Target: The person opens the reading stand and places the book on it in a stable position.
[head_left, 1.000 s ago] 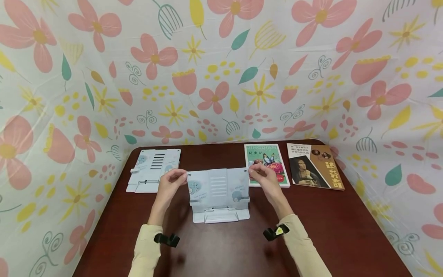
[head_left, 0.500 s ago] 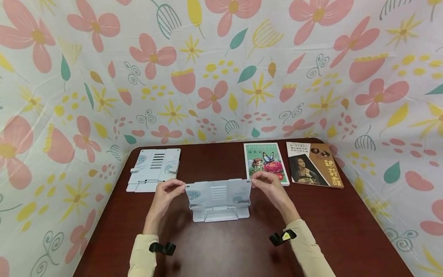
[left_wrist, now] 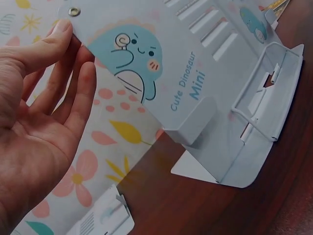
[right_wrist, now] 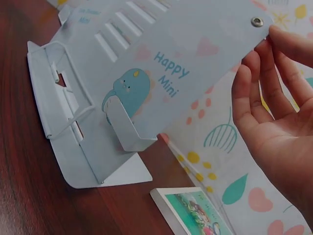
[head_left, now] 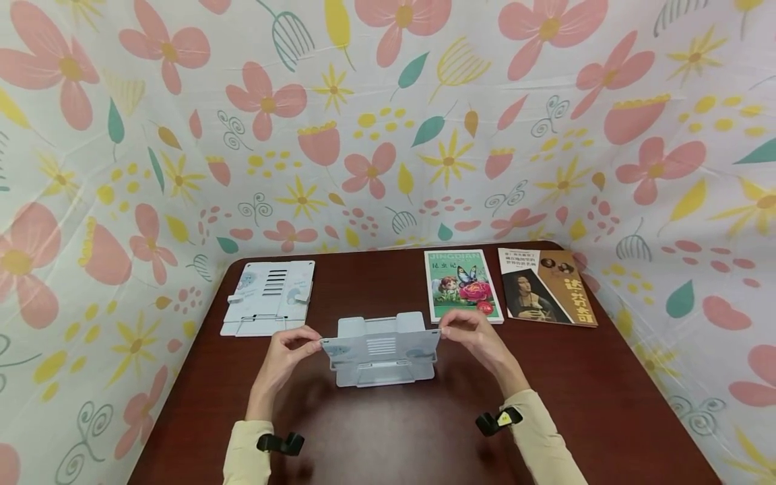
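A pale blue book stand [head_left: 380,350] with dinosaur prints is on the table, its panel raised and leaning toward me over its base. A rear plate shows behind its top edge in the head view. My left hand [head_left: 285,360] pinches the panel's upper left corner between thumb and fingers, beside a metal eyelet in the left wrist view. At the opposite upper corner, my right hand [head_left: 485,343] pinches the edge the same way. A wire page holder [left_wrist: 259,93] crosses the base, and small side clips [right_wrist: 128,128] stick out from the panel.
A second, folded book stand [head_left: 254,289] lies flat at the back left. Toward the back right lie a green book [head_left: 445,296] and a brown and white book [head_left: 545,286]. Flower-patterned cloth [head_left: 388,168] hangs close behind the dark red table [head_left: 388,444].
The panel's top edge has come down and toward me, with both hands moving along at its corners. The rear plate has come into sight behind it, while the base stays about in place.
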`<state>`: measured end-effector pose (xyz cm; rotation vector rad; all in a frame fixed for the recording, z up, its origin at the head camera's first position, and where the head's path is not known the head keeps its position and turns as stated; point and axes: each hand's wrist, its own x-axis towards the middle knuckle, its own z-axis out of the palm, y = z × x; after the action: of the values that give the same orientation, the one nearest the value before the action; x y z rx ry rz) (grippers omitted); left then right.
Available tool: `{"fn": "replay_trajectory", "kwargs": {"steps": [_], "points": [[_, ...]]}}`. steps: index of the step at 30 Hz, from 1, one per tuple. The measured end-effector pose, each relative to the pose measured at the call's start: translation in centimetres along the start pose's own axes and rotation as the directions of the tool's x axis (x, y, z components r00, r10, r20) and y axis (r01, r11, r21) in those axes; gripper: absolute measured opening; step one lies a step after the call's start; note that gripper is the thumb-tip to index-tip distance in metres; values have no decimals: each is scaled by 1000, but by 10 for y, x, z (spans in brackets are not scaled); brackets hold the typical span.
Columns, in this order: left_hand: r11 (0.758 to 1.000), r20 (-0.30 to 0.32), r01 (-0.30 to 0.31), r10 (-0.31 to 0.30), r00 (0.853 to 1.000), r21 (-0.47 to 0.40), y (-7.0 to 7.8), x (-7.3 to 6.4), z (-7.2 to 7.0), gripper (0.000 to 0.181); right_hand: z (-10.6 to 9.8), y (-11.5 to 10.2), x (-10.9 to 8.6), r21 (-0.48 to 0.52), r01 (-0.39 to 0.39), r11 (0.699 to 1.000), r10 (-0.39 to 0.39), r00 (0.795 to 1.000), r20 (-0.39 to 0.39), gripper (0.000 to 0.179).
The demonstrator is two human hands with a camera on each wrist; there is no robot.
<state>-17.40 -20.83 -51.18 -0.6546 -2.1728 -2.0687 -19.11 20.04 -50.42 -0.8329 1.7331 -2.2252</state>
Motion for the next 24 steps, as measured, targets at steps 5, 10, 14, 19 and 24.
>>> {"fn": "replay_trajectory", "kwargs": {"steps": [5, 10, 14, 19, 24], "points": [[999, 5, 34, -34, 999, -20, -4, -7, -2, 7, 0, 1, -2, -44, -15, 999, 17, 999, 35, 17], [999, -24, 29, -30, 999, -41, -5, -8, 1, 7, 2, -1, -5, -83, -32, 996, 35, 999, 24, 12], [997, -80, 51, -55, 995, -55, -4, -7, 2, 7, 4, -2, -5, -71, -23, 997, 29, 996, 84, 16], [992, -171, 79, -95, 981, -97, -6, -5, 2, 15, 13, -5, -6, -111, -44, 993, 59, 989, 137, 12], [988, -257, 88, -118, 959, -125, -7, 0, 3, 17, 25, -8, -6, -170, -38, 985, 70, 980, 186, 6]]}}
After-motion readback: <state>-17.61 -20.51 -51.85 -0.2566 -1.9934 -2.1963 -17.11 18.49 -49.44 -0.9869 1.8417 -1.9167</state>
